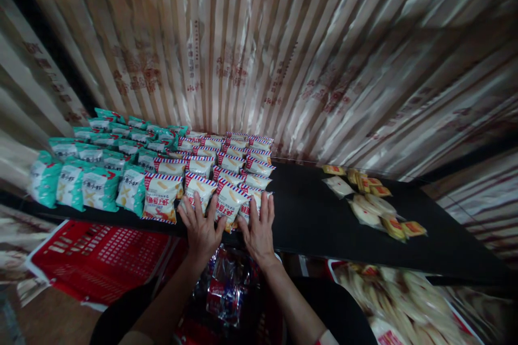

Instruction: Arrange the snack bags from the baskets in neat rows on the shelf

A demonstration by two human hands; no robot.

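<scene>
White packets (229,202), red-blue striped edges (162,176)

L hand (201,230) & R hand (259,233) over there, fingers on front white pkts (229,202); teal pkts (100,190) alongside, same blk shelf (307,215).

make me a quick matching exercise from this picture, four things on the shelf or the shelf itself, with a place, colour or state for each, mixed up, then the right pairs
Things
1. teal bags
2. striped bags
3. yellow packs
4. shelf

Place, colour or state
A. toward the shelf's right end
B. black
C. at the shelf's left end
D. touched by the left hand and the right hand

Right pairs
1-C, 2-D, 3-A, 4-B
</scene>
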